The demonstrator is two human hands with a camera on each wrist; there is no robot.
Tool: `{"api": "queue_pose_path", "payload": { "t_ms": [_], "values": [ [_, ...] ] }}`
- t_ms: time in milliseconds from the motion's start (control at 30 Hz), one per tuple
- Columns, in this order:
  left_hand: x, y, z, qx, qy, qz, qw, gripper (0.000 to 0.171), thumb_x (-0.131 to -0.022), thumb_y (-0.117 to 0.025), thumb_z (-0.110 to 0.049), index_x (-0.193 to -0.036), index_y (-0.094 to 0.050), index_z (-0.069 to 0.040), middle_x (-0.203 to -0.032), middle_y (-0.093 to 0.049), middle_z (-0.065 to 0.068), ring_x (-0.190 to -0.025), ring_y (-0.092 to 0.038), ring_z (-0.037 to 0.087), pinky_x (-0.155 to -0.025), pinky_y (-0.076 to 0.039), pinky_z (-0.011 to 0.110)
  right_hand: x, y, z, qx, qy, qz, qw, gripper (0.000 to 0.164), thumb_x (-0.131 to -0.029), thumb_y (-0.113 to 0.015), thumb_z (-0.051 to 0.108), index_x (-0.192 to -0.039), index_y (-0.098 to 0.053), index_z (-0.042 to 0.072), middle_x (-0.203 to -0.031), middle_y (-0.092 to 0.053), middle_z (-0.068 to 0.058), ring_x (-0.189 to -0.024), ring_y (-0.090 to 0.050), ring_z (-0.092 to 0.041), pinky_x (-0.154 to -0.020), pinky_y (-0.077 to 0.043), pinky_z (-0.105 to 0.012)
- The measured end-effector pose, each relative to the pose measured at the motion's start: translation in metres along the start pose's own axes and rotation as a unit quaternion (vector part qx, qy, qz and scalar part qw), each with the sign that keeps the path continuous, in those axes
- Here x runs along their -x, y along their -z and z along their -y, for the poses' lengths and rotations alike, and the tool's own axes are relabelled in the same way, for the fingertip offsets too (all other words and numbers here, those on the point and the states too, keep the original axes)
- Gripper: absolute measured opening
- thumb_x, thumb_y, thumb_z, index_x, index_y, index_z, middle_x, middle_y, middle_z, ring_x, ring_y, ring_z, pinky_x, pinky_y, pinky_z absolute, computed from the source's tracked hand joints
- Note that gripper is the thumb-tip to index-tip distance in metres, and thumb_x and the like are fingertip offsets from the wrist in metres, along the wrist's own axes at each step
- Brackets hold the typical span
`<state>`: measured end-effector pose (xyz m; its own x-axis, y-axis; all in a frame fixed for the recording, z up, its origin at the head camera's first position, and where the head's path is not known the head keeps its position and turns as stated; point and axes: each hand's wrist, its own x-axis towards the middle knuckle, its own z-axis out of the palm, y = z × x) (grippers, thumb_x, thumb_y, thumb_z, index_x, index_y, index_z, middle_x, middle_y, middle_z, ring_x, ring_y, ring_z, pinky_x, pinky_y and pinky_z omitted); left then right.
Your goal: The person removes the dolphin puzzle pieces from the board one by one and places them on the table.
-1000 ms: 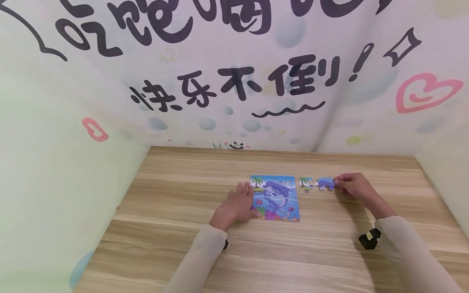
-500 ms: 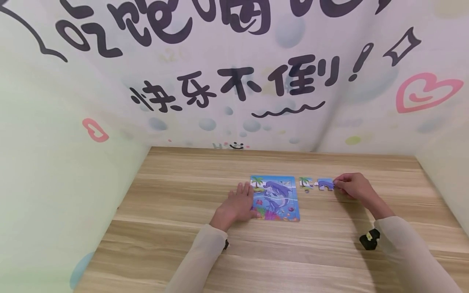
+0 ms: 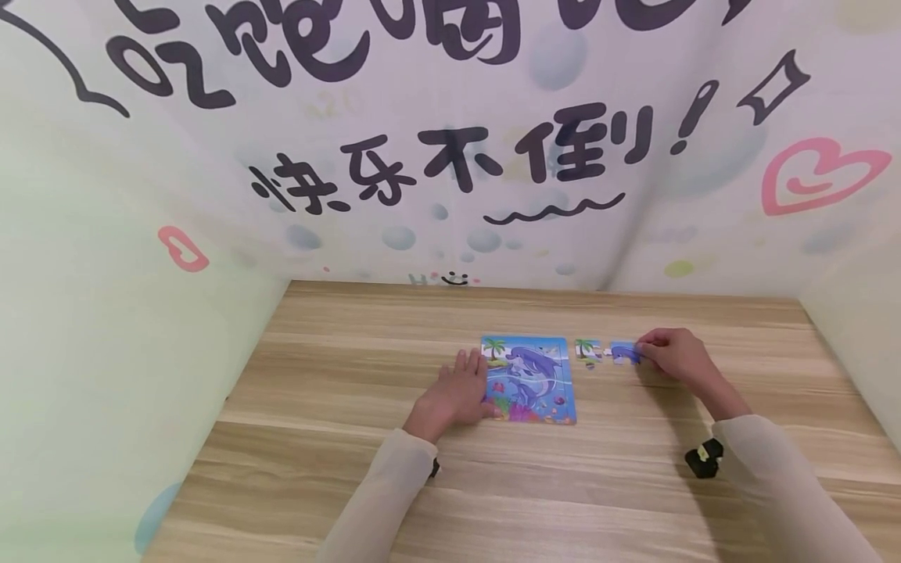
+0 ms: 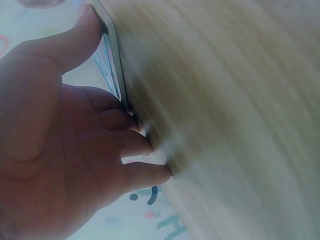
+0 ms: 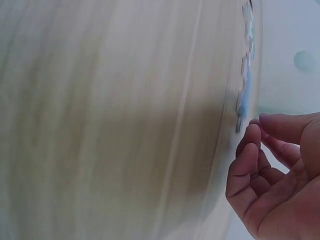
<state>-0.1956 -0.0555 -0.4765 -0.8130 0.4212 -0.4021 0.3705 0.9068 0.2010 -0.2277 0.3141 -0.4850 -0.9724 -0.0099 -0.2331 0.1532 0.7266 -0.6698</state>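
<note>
A square dolphin picture board [image 3: 531,379] lies flat on the table. My left hand [image 3: 459,391] rests against its left edge; in the left wrist view the thumb touches the board's thick edge [image 4: 116,60] and the fingertips meet the table. To the right lie two loose jigsaw pieces: one with a palm tree [image 3: 586,349] and one with a purple dolphin [image 3: 622,354]. My right hand [image 3: 681,356] has its thumb and fingertips together over the right end of the dolphin piece. In the right wrist view its fingers [image 5: 243,162] are curled; whether they pinch the piece cannot be made out.
The wood-grain table [image 3: 338,477] ends at a white printed cloth [image 3: 394,180] with black lettering at the back. Pale walls [image 3: 84,328] stand at both sides. A black wrist device [image 3: 704,458] hangs under the right sleeve.
My right hand has shifted slightly left and up, and its fingertips now overlap the dolphin piece's right end. The left hand, the board and both loose pieces stay in place.
</note>
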Motion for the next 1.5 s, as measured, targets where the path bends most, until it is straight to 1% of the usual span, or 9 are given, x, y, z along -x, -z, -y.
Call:
{"api": "queue_pose_path", "payload": {
  "t_ms": [133, 400, 667, 800, 967, 1067, 1167, 1267, 1500],
  "values": [
    [0.0, 0.0, 0.0, 0.002, 0.003, 0.001, 1.0, 0.092, -0.095, -0.058, -0.053, -0.158, -0.016, 0.0, -0.166, -0.008, 0.017, -0.153, -0.007, 0.035, -0.119, -0.022, 0.056, 0.0, -0.007, 0.012, 0.009, 0.02, -0.004, 1.0, 0.029, -0.1, -0.058, 0.021, -0.11, -0.066, -0.004, -0.079, -0.064, -0.008, -0.069, -0.052, -0.016, -0.06, -0.044, -0.028],
    [-0.001, 0.0, -0.001, -0.01, 0.004, 0.003, 0.9999, 0.093, -0.095, -0.057, -0.054, -0.158, -0.016, -0.001, -0.166, -0.009, 0.017, -0.153, -0.008, 0.036, -0.119, -0.023, 0.056, -0.003, -0.025, 0.03, 0.019, 0.07, -0.005, 0.997, 0.031, -0.095, -0.066, 0.022, -0.112, -0.067, -0.004, -0.095, -0.068, -0.015, -0.076, -0.058, -0.018, -0.066, -0.047, -0.03],
    [-0.001, 0.001, -0.002, -0.013, 0.008, 0.006, 0.9999, 0.093, -0.095, -0.057, -0.055, -0.158, -0.015, -0.001, -0.166, -0.008, 0.017, -0.153, -0.008, 0.036, -0.119, -0.023, 0.056, -0.009, -0.042, 0.046, 0.016, 0.081, 0.008, 0.997, 0.031, -0.093, -0.068, 0.019, -0.113, -0.067, -0.004, -0.095, -0.066, -0.014, -0.082, -0.058, -0.022, -0.066, -0.047, -0.028],
    [-0.001, 0.002, -0.002, -0.012, 0.009, 0.007, 0.9999, 0.093, -0.095, -0.057, -0.055, -0.158, -0.016, -0.001, -0.166, -0.009, 0.017, -0.153, -0.008, 0.036, -0.119, -0.023, 0.056, -0.009, -0.05, 0.055, 0.021, 0.102, 0.012, 0.995, 0.031, -0.09, -0.07, 0.017, -0.114, -0.068, -0.003, -0.094, -0.067, -0.013, -0.083, -0.058, -0.024, -0.068, -0.046, -0.03],
    [-0.001, 0.003, -0.003, -0.016, 0.011, 0.011, 0.9997, 0.092, -0.095, -0.056, -0.055, -0.158, -0.016, -0.001, -0.166, -0.009, 0.017, -0.153, -0.008, 0.036, -0.119, -0.023, 0.056, -0.01, -0.061, 0.068, 0.045, 0.121, 0.028, 0.991, 0.04, -0.086, -0.075, 0.018, -0.119, -0.066, -0.003, -0.097, -0.068, -0.014, -0.084, -0.058, -0.024, -0.072, -0.046, -0.031],
    [-0.001, 0.003, -0.003, -0.019, 0.01, 0.011, 0.9997, 0.092, -0.095, -0.056, -0.055, -0.158, -0.015, -0.001, -0.166, -0.009, 0.017, -0.153, -0.008, 0.036, -0.119, -0.023, 0.056, -0.009, -0.067, 0.075, 0.061, 0.12, 0.047, 0.99, 0.047, -0.085, -0.078, 0.02, -0.124, -0.065, -0.003, -0.101, -0.067, -0.017, -0.086, -0.057, -0.025, -0.073, -0.048, -0.035],
    [0.0, 0.004, -0.004, -0.019, 0.008, 0.009, 0.9997, 0.092, -0.095, -0.056, -0.055, -0.158, -0.016, -0.001, -0.166, -0.009, 0.017, -0.153, -0.009, 0.036, -0.119, -0.024, 0.056, -0.008, -0.07, 0.081, 0.079, 0.112, 0.061, 0.989, 0.051, -0.085, -0.079, 0.022, -0.127, -0.063, -0.002, -0.108, -0.066, -0.022, -0.093, -0.06, -0.031, -0.081, -0.052, -0.045],
    [0.001, 0.004, -0.004, -0.015, 0.007, 0.006, 0.9998, 0.092, -0.095, -0.057, -0.054, -0.158, -0.016, 0.0, -0.166, -0.01, 0.017, -0.153, -0.009, 0.036, -0.118, -0.024, 0.056, -0.008, -0.071, 0.086, 0.094, 0.101, 0.068, 0.988, 0.05, -0.086, -0.078, 0.023, -0.127, -0.063, 0.0, -0.116, -0.065, -0.026, -0.102, -0.061, -0.037, -0.09, -0.051, -0.054],
    [0.001, 0.004, -0.003, -0.005, 0.007, 0.004, 1.0, 0.092, -0.095, -0.058, -0.053, -0.157, -0.017, 0.0, -0.166, -0.011, 0.017, -0.153, -0.009, 0.037, -0.119, -0.023, 0.056, -0.014, -0.071, 0.092, 0.111, 0.071, 0.085, 0.988, 0.043, -0.085, -0.078, 0.019, -0.121, -0.061, 0.002, -0.115, -0.063, -0.025, -0.1, -0.059, -0.036, -0.091, -0.05, -0.054]
  ]
}}
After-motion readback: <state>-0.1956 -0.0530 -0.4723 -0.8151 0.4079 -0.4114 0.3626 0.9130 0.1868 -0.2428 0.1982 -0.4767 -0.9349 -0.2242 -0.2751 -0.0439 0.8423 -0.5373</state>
